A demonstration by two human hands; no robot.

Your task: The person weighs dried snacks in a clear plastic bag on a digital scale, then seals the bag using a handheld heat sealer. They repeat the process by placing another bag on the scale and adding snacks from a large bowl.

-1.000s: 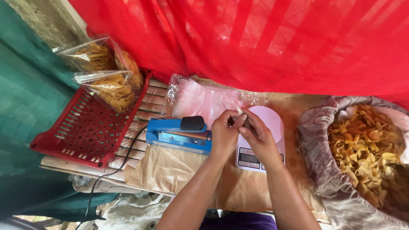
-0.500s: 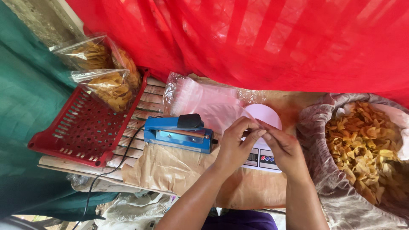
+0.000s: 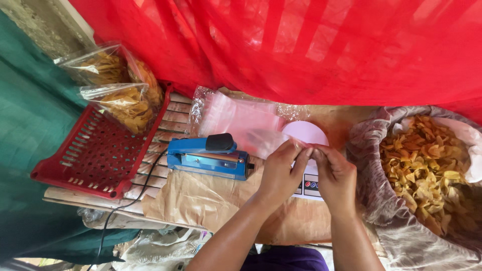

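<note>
Both hands, left [image 3: 281, 173] and right [image 3: 335, 173], pinch a clear bag [image 3: 263, 140] over the scale [image 3: 305, 134]; sealer [image 3: 208, 158] at nine o'clock.

Your slatted wooden desk [image 3: 173, 118] carries a red plastic basket [image 3: 88, 160] at its left, brown paper [image 3: 201, 200] under the blue heat sealer [image 3: 208, 156], and a white scale [image 3: 306, 138].

Two clear chip bags [image 3: 120, 85] (yellow contents) in red basket [image 3: 95, 150]

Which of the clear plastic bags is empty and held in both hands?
The thin empty bag pinched above the scale; the two bags in the red basket are filled with yellow chips.
</note>
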